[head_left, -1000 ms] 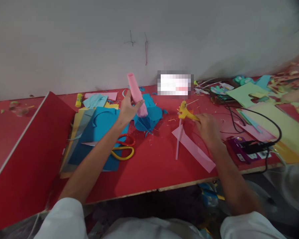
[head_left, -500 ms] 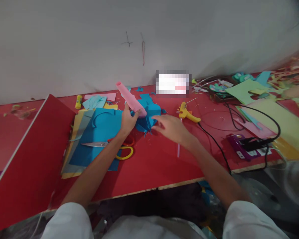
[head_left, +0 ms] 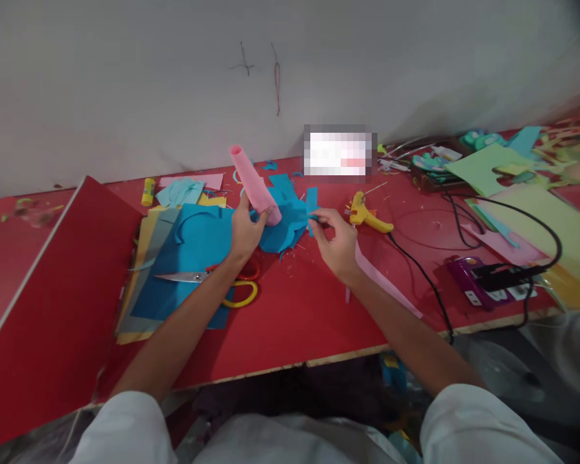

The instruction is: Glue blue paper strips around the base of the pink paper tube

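Left hand [head_left: 244,231]: closed round the lower end of a pink tube [head_left: 254,185], which is kept tilted, open end up and away, probably so that its wall stays free for work.
Right hand [head_left: 336,241]: thumb and forefinger are pressed together on a small blue strip [head_left: 312,201], held upright just beside the tube's lower end; the other fingers are curled.
Pink tube: held above the blue scraps [head_left: 284,222], clear of the table [head_left: 294,316].
Blue strip: raised off the table between the tube and the glue gun [head_left: 367,216]; apart from both.
Glue gun: laid on its side just right of the right hand, within easy reach; its black cord [head_left: 423,277] runs to a purple power strip [head_left: 483,287].
Scissors [head_left: 222,283]: left under the left forearm, blades resting on a blue sheet [head_left: 188,258] that tops a stack of coloured sheets.
Pink strip [head_left: 381,283]: flat on the table, partly hidden beneath the right forearm.
Glue stick [head_left: 148,191]: lying near the wall, well apart from both hands.
Right end of table: green and yellow sheets [head_left: 493,171] are spread there.
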The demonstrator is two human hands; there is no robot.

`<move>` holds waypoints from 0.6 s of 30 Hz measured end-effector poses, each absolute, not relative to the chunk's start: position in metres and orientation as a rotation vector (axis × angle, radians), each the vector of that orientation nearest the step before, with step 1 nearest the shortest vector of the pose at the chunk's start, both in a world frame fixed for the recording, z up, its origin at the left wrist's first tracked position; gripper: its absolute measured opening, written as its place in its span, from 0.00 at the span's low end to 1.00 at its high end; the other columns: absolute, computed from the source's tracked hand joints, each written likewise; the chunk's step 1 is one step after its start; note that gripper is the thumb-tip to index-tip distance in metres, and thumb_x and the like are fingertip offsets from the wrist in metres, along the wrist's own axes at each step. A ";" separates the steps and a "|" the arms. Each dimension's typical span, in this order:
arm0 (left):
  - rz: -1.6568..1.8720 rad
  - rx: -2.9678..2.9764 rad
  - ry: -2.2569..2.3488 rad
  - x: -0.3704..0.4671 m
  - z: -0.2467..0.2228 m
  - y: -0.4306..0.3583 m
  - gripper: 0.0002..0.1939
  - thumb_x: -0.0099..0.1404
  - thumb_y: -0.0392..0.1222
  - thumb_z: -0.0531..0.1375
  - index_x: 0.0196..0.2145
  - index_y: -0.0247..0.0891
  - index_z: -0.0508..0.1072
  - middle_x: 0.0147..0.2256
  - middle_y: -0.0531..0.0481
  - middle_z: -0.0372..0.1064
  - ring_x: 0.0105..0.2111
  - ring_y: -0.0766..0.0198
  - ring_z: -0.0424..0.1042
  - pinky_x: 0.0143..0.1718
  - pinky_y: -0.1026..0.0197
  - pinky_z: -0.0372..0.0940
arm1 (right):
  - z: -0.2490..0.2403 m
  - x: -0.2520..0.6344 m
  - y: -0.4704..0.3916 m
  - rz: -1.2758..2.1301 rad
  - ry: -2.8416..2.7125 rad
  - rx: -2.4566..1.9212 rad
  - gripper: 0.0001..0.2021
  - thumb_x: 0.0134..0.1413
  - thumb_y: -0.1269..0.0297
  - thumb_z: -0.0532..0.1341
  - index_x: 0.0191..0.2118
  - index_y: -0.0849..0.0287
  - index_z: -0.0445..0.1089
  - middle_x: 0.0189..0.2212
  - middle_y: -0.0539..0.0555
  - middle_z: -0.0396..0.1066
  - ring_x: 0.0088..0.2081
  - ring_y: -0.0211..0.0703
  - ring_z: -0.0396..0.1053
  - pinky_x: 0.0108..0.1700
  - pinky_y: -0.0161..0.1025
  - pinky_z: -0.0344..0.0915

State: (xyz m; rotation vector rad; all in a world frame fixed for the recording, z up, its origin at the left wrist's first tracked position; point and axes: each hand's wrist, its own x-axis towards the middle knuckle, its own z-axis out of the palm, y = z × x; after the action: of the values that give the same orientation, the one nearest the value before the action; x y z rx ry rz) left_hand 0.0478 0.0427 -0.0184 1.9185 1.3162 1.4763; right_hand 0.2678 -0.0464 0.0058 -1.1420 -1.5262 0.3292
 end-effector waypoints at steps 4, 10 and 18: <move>1.585 1.919 1.441 0.043 -0.019 0.044 0.22 0.70 0.56 0.67 0.54 0.40 0.72 0.47 0.44 0.78 0.49 0.51 0.79 0.53 0.50 0.75 | 0.002 0.266 -0.040 0.453 -1.420 -1.121 0.10 0.68 0.52 0.65 0.42 0.53 0.74 0.35 0.52 0.79 0.37 0.45 0.79 0.44 0.43 0.73; 1.668 1.978 1.551 0.038 -0.017 0.044 0.22 0.71 0.49 0.66 0.59 0.43 0.71 0.57 0.39 0.72 0.59 0.47 0.72 0.61 0.44 0.70 | 0.001 0.269 -0.036 0.403 -1.467 -1.134 0.09 0.69 0.54 0.64 0.40 0.53 0.72 0.33 0.51 0.76 0.35 0.44 0.76 0.43 0.42 0.71; 1.432 1.967 1.575 0.037 -0.033 0.058 0.21 0.66 0.45 0.67 0.55 0.40 0.70 0.50 0.41 0.74 0.51 0.48 0.75 0.56 0.44 0.74 | 0.002 0.272 -0.035 0.388 -1.438 -1.182 0.15 0.70 0.47 0.61 0.40 0.53 0.72 0.34 0.53 0.77 0.37 0.45 0.76 0.44 0.44 0.72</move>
State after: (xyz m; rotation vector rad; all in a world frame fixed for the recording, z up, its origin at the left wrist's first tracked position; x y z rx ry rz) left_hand 0.0372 0.0585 -0.0334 1.9672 1.5749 1.4319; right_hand 0.2721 -0.0355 0.0019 -1.1818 -1.4378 0.3882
